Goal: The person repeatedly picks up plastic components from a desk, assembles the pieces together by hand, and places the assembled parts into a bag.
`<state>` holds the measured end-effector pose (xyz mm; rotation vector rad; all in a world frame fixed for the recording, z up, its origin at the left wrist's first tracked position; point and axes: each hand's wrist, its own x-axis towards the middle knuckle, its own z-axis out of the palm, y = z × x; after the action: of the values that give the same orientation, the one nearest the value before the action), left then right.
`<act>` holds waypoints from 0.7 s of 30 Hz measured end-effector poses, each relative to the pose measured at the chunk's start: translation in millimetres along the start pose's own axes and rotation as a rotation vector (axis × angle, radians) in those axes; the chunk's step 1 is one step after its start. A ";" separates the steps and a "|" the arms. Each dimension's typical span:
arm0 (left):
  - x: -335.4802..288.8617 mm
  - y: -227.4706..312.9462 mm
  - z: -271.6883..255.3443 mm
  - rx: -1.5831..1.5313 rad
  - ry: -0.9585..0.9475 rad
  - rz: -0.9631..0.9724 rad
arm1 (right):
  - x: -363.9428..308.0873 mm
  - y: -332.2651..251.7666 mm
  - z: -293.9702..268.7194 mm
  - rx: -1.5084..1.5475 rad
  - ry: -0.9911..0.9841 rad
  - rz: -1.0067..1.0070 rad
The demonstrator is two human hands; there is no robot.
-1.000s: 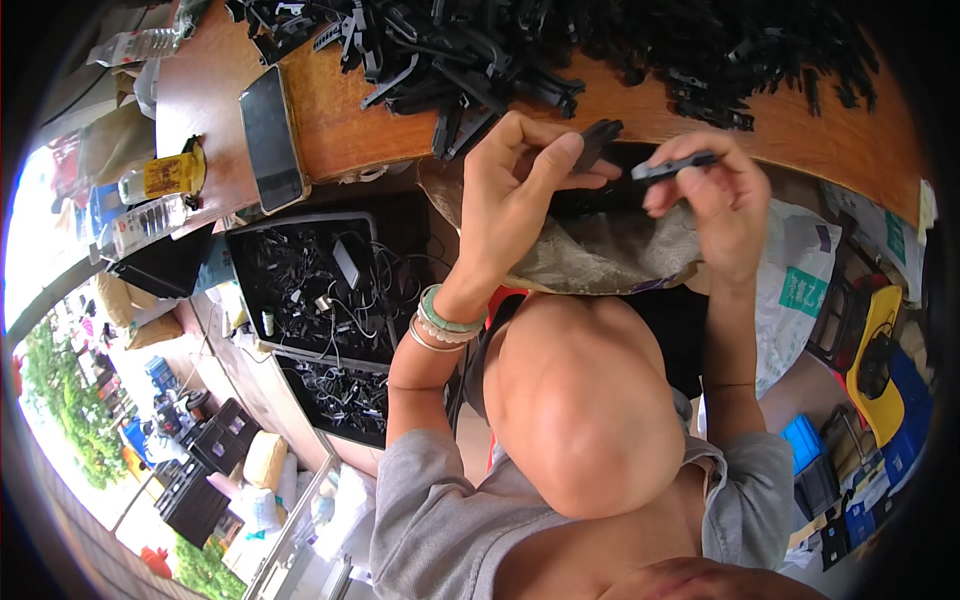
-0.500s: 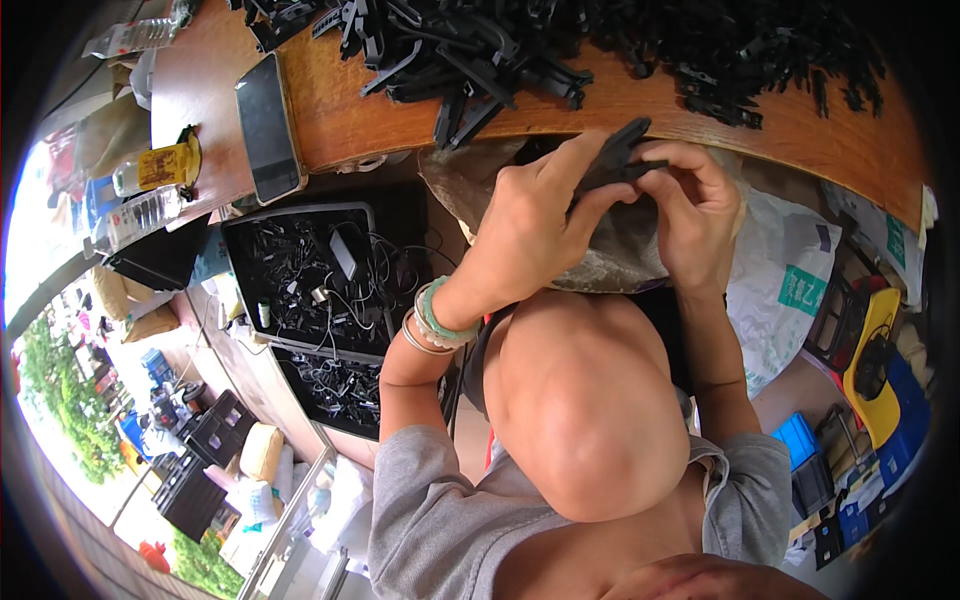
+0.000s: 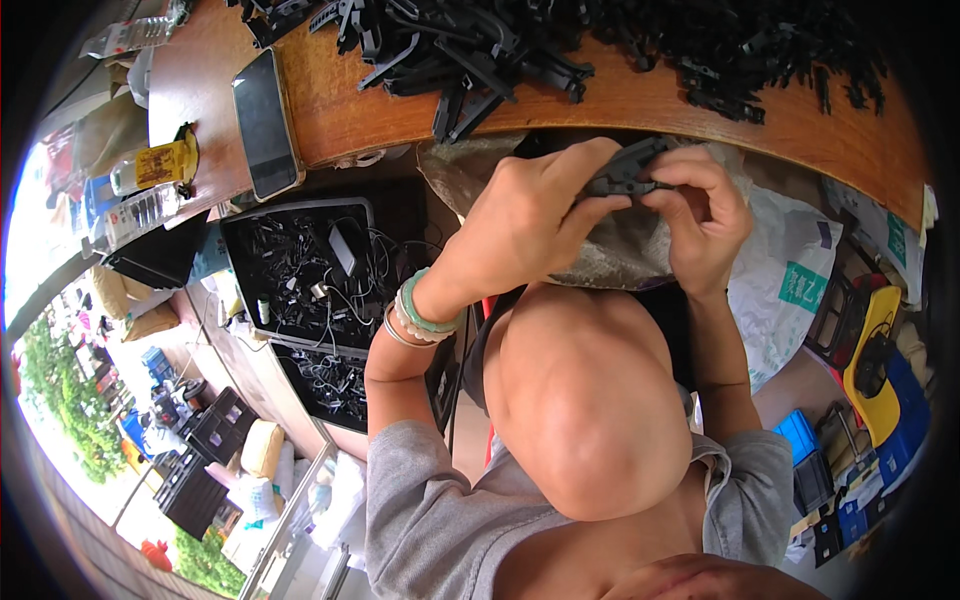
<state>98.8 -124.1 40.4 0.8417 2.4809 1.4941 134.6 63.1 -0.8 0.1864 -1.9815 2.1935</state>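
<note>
While two adjoining heaps of black parts (image 3: pixel 470 50) are lying on one table (image 3: pixel 340 120) with one phone (image 3: pixel 265 122), the left hand (image 3: pixel 545 215) is gripping one black piece (image 3: pixel 625 172), long and matte, near the edge; the right hand (image 3: pixel 708 215) is pinching its thin end.

Table (image 3: pixel 325 112) is open between phone (image 3: pixel 267 125) and obstructing black parts (image 3: pixel 478 62)
</note>
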 end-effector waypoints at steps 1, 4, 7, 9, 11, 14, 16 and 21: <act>-0.8 -1.3 -1.1 0.001 0.000 -0.001 | 3.6 -1.1 -0.8 -0.161 -0.021 -0.094; -2.3 -3.4 -2.6 0.002 0.018 0.039 | 15.8 -12.6 3.7 -0.367 -0.034 -0.206; -1.7 -0.2 -3.5 0.039 -0.061 0.010 | 16.4 -13.0 1.6 -0.384 -0.078 -0.209; -1.1 -1.9 -2.9 0.024 -0.096 0.005 | 13.8 -11.1 1.4 -0.354 -0.128 -0.193; -0.7 -4.6 -0.5 0.007 -0.076 0.038 | 10.5 -11.8 2.2 -0.398 -0.076 -0.147; 0.2 -5.7 0.8 -0.010 -0.038 0.081 | 10.4 -8.1 4.4 -0.378 -0.045 -0.184; 0.5 -6.4 1.2 -0.010 -0.020 0.092 | 8.4 -5.5 4.3 -0.378 -0.037 -0.189; -4.5 -12.4 2.0 -0.041 0.018 0.026 | 12.9 -6.3 7.8 -0.333 -0.045 -0.179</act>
<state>98.5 -129.2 28.1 0.8613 2.4520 1.5617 123.2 56.6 8.8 0.3523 -2.2210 1.7380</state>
